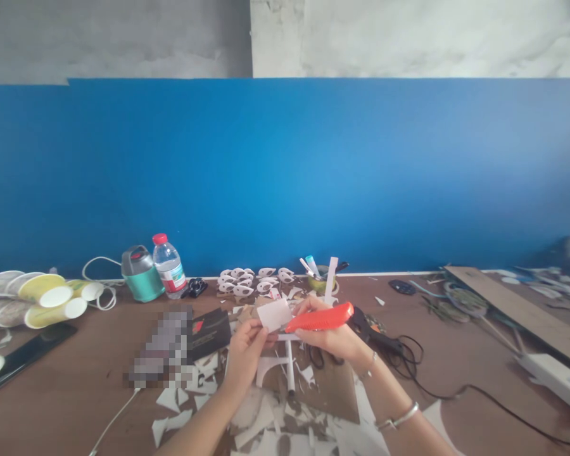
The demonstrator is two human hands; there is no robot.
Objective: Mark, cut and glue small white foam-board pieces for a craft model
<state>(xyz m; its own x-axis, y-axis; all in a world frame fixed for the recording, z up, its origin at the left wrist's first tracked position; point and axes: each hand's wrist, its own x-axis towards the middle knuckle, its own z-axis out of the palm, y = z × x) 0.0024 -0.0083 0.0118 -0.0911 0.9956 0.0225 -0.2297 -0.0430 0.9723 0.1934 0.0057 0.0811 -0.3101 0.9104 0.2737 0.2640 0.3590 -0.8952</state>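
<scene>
My left hand pinches a small white piece of paper or card between thumb and fingers. An orange-red utility knife is gripped in my right hand, its front end close to the white piece's right edge. Whether the blade touches the piece cannot be made out. Below both hands lie a brown board, a thin white tube and many white paper scraps. Beyond them stands a group of small white ring-like cut pieces.
Paper cups, a teal-and-grey container and a water bottle stand left. A cup of pens is behind my hands. A black corded tool, its cable, a long board and a white power strip lie right.
</scene>
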